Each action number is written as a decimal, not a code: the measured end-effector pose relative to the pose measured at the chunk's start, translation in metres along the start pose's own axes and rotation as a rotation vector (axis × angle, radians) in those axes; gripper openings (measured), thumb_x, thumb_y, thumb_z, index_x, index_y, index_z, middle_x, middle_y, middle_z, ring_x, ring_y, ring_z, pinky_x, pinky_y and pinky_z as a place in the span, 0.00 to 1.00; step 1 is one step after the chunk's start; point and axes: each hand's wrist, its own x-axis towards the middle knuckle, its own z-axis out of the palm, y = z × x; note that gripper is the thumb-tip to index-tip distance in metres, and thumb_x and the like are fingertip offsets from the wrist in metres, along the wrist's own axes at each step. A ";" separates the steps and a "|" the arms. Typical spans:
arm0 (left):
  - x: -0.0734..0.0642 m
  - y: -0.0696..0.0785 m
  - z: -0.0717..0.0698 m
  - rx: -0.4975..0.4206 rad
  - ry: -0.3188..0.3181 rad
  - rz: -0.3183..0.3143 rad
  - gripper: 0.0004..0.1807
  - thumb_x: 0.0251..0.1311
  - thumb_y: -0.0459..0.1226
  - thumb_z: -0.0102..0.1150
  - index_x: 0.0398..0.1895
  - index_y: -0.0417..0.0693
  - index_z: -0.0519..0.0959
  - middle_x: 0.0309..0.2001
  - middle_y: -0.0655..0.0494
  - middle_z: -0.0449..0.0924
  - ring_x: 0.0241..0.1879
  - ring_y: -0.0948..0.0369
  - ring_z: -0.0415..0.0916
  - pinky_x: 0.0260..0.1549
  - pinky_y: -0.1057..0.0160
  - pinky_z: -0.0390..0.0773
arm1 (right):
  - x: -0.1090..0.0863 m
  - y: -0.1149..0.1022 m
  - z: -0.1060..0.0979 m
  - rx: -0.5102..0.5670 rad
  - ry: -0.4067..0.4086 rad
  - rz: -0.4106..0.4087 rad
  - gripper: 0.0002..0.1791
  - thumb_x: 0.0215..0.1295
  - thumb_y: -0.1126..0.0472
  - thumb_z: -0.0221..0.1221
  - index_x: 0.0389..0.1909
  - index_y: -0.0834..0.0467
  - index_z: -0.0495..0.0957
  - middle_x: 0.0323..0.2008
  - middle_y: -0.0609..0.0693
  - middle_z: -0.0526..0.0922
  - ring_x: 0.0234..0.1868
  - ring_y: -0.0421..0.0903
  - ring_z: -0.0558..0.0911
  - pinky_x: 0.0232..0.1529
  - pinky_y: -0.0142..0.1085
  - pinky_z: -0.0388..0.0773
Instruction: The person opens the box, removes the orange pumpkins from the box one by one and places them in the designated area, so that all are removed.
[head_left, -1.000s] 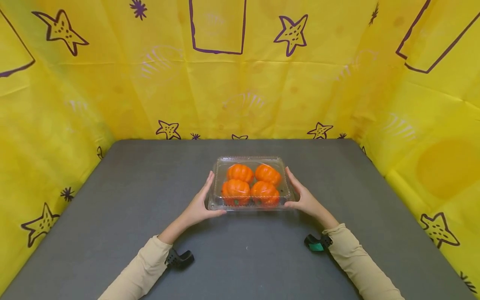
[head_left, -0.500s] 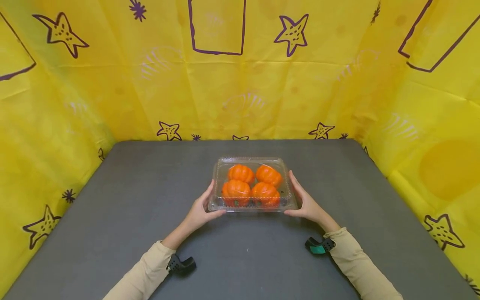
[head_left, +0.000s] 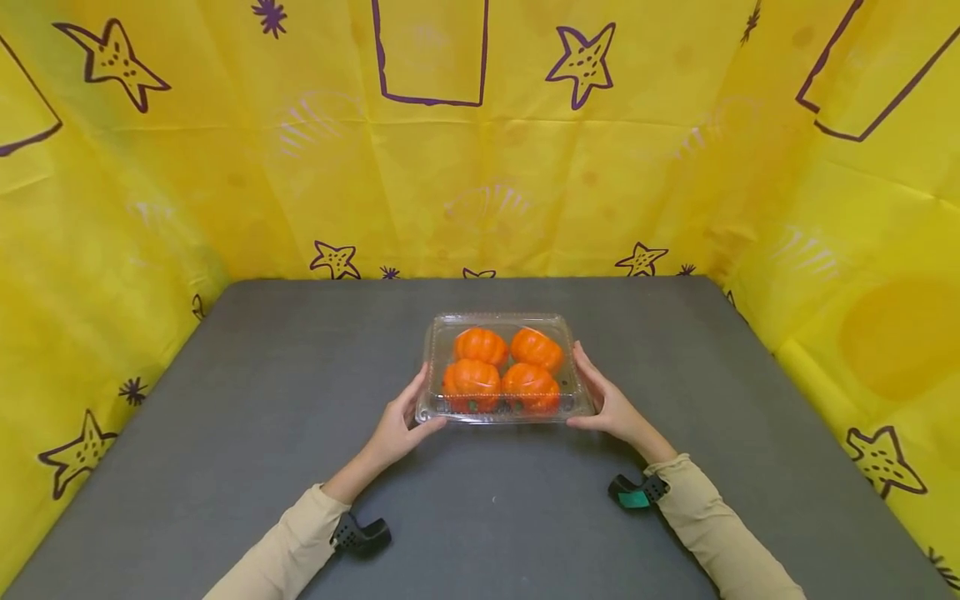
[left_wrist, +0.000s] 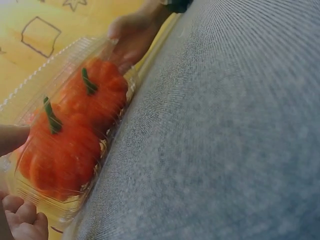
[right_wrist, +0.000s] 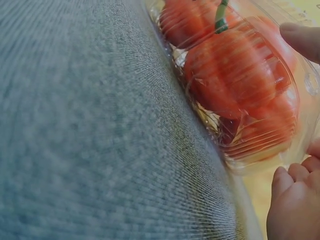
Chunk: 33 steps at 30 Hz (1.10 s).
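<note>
A clear plastic clamshell container (head_left: 495, 418) sits around the middle of the table, its lid down. Inside it are several small orange pumpkins (head_left: 471, 385) with green stems; in the left wrist view one pumpkin (left_wrist: 60, 157) shows close up through the plastic. My left hand (head_left: 396, 427) holds the container's left end, thumb at the front edge and fingers along the side. At the opposite end my right hand (head_left: 617, 410) grips it the same way, and its thumb (right_wrist: 302, 40) shows against the plastic in the right wrist view. Some fingertips are hidden by the container.
A dark grey cloth-covered table (head_left: 480, 517) lies under the container. Yellow fabric (head_left: 480, 183) with drawn stars encloses its back and both sides. Black wrist mounts (head_left: 362, 533) are worn at both sleeves.
The container stays almost in place. Both hands have slid slightly toward the near side along its ends, still holding it.
</note>
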 end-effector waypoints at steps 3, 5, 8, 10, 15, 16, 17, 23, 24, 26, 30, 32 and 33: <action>-0.001 -0.002 -0.002 0.038 0.001 0.023 0.41 0.46 0.17 0.57 0.63 0.23 0.48 0.64 0.33 0.45 0.62 0.43 0.47 0.56 0.69 0.54 | 0.001 0.002 0.000 0.014 -0.003 -0.009 0.53 0.41 0.77 0.66 0.63 0.77 0.40 0.63 0.72 0.28 0.65 0.60 0.34 0.60 0.26 0.46; -0.002 -0.002 -0.002 0.049 0.008 0.031 0.40 0.46 0.18 0.58 0.62 0.23 0.49 0.64 0.32 0.45 0.61 0.43 0.49 0.56 0.69 0.55 | 0.002 0.002 0.000 0.023 -0.007 -0.016 0.53 0.41 0.77 0.66 0.63 0.77 0.40 0.63 0.72 0.28 0.65 0.60 0.34 0.61 0.26 0.46; -0.003 -0.003 -0.002 0.053 0.014 0.032 0.40 0.46 0.18 0.57 0.62 0.23 0.49 0.64 0.33 0.46 0.61 0.43 0.50 0.55 0.68 0.56 | 0.002 0.002 0.000 0.035 -0.012 -0.018 0.52 0.42 0.76 0.66 0.62 0.77 0.40 0.64 0.72 0.28 0.65 0.59 0.35 0.61 0.26 0.46; -0.004 -0.003 -0.003 0.058 0.009 0.026 0.39 0.47 0.18 0.57 0.62 0.23 0.49 0.64 0.33 0.46 0.61 0.43 0.50 0.55 0.69 0.56 | 0.002 0.001 0.000 0.042 -0.015 -0.018 0.52 0.42 0.76 0.66 0.62 0.77 0.40 0.64 0.72 0.28 0.65 0.58 0.34 0.61 0.26 0.46; -0.003 -0.001 -0.004 0.051 -0.013 0.007 0.38 0.49 0.19 0.56 0.63 0.24 0.49 0.64 0.33 0.47 0.61 0.43 0.48 0.55 0.70 0.55 | 0.002 0.001 -0.001 0.065 -0.019 -0.022 0.52 0.42 0.77 0.66 0.61 0.79 0.40 0.63 0.72 0.29 0.65 0.59 0.34 0.61 0.27 0.46; -0.003 -0.001 -0.005 0.048 -0.017 0.006 0.38 0.50 0.19 0.55 0.63 0.25 0.49 0.64 0.33 0.47 0.62 0.44 0.48 0.56 0.70 0.54 | 0.002 0.000 -0.001 0.071 -0.018 -0.022 0.51 0.41 0.77 0.66 0.61 0.79 0.40 0.63 0.72 0.29 0.65 0.59 0.34 0.61 0.27 0.46; -0.003 0.000 -0.005 0.042 -0.022 0.006 0.38 0.50 0.19 0.55 0.63 0.25 0.48 0.64 0.33 0.48 0.62 0.44 0.48 0.56 0.70 0.54 | 0.002 0.000 -0.001 0.074 -0.018 -0.021 0.51 0.41 0.77 0.66 0.61 0.79 0.41 0.64 0.72 0.29 0.65 0.59 0.34 0.61 0.27 0.46; -0.003 0.001 -0.006 0.003 -0.048 0.016 0.35 0.53 0.18 0.50 0.62 0.23 0.47 0.64 0.31 0.45 0.62 0.45 0.45 0.57 0.72 0.52 | 0.001 -0.003 -0.002 0.084 -0.016 0.010 0.51 0.41 0.78 0.66 0.62 0.79 0.41 0.64 0.70 0.29 0.65 0.58 0.35 0.60 0.27 0.46; -0.004 0.001 -0.006 -0.003 -0.051 0.016 0.34 0.53 0.18 0.50 0.62 0.22 0.47 0.64 0.31 0.44 0.62 0.45 0.44 0.57 0.72 0.51 | 0.001 -0.003 -0.002 0.086 -0.016 0.017 0.51 0.41 0.77 0.66 0.62 0.79 0.41 0.65 0.69 0.29 0.65 0.58 0.35 0.60 0.27 0.46; -0.005 0.001 -0.006 -0.008 -0.054 0.013 0.33 0.54 0.18 0.49 0.62 0.22 0.47 0.64 0.31 0.42 0.62 0.44 0.43 0.57 0.72 0.52 | 0.001 -0.003 -0.002 0.086 -0.017 0.025 0.51 0.42 0.77 0.66 0.62 0.78 0.41 0.65 0.69 0.29 0.65 0.58 0.35 0.60 0.27 0.47; -0.006 -0.001 -0.006 0.023 -0.046 0.024 0.34 0.54 0.18 0.49 0.63 0.23 0.47 0.64 0.31 0.42 0.62 0.43 0.43 0.55 0.71 0.54 | 0.001 -0.003 -0.003 0.078 -0.015 0.034 0.51 0.42 0.78 0.65 0.63 0.77 0.41 0.65 0.68 0.29 0.65 0.57 0.35 0.60 0.26 0.46; -0.006 -0.001 -0.006 0.044 -0.036 0.033 0.34 0.54 0.18 0.49 0.63 0.24 0.48 0.64 0.32 0.44 0.62 0.43 0.44 0.55 0.71 0.55 | 0.001 -0.004 -0.003 0.069 -0.014 0.034 0.52 0.41 0.78 0.65 0.63 0.77 0.41 0.65 0.68 0.29 0.65 0.58 0.34 0.60 0.26 0.46; -0.005 -0.001 -0.006 0.053 -0.032 0.042 0.34 0.54 0.18 0.49 0.63 0.24 0.48 0.64 0.31 0.44 0.62 0.43 0.45 0.55 0.71 0.55 | 0.001 -0.004 -0.003 0.065 -0.014 0.036 0.52 0.41 0.78 0.66 0.63 0.77 0.40 0.65 0.68 0.29 0.65 0.58 0.34 0.60 0.26 0.46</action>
